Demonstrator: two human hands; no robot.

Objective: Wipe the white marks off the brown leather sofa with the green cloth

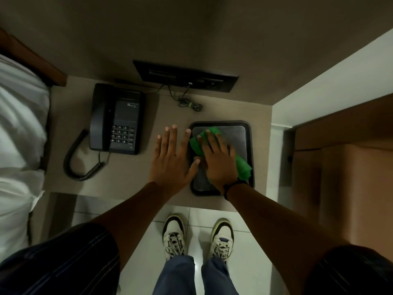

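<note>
A green cloth [243, 167] lies folded on a black tray [252, 145] at the right of a small bedside table [127, 167]. My right hand [219, 158] rests flat on top of the cloth, fingers spread and pointing away from me, covering its middle. My left hand [172, 158] lies flat and open on the tabletop just left of the tray, its thumb touching the tray's edge beside my right hand. A brown surface [344, 167] stands at the right; whether it is the sofa cannot be told. No white marks are visible.
A black desk phone [117, 120] with a coiled cord sits on the table's left. A dark wall panel [185, 76] with a dangling cable [187, 102] is behind. White bedding [19, 135] lies at the far left. My shoes [174, 235] stand on pale floor tiles.
</note>
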